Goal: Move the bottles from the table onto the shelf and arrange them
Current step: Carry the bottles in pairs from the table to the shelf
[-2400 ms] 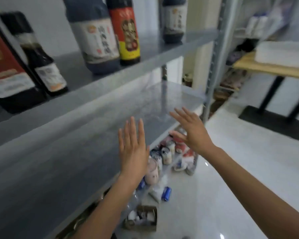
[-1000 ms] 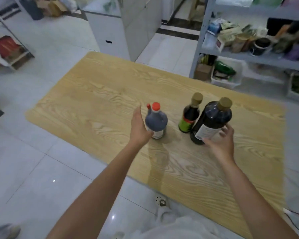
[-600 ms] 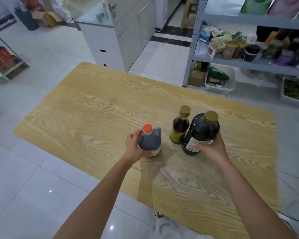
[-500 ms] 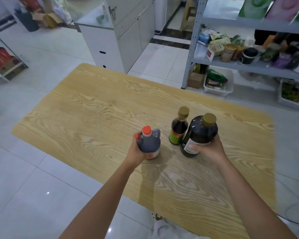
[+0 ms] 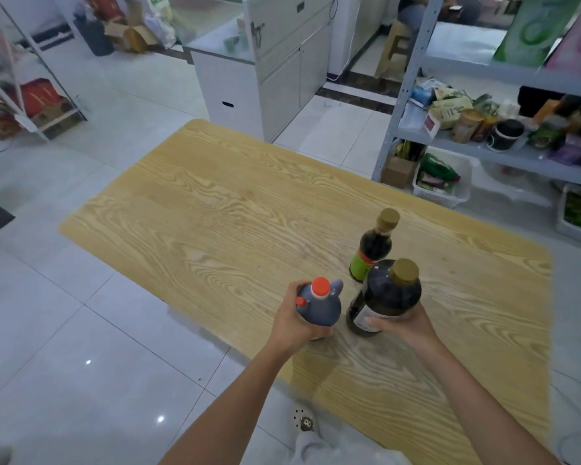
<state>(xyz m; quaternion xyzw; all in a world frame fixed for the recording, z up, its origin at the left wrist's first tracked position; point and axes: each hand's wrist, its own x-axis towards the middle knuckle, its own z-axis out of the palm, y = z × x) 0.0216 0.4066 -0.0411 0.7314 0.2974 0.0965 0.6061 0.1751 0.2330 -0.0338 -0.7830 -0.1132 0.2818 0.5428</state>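
Note:
My left hand (image 5: 294, 322) grips a dark jug-shaped bottle (image 5: 319, 307) with a red cap and a side handle, held above the wooden table (image 5: 235, 226). Around a large dark bottle (image 5: 388, 297) with a gold cap and a white label, my right hand (image 5: 405, 325) is closed from below and the right. The big bottle tilts toward me, and I cannot tell whether its base still touches the table. A smaller dark bottle (image 5: 374, 245) with a gold cap and a green label stands upright on the table just behind them, untouched.
A grey metal shelf unit (image 5: 503, 156) packed with bags and jars stands beyond the table at the right, with white baskets (image 5: 441, 177) on the floor under it. A white cabinet (image 5: 262, 78) stands behind the table. Another rack (image 5: 31, 95) is at far left. White tiled floor surrounds the table.
I turned from the shelf to the table. Both hands reached the bottles, closed on them, and have drawn the red-capped bottle and the large bottle toward me, away from the small one.

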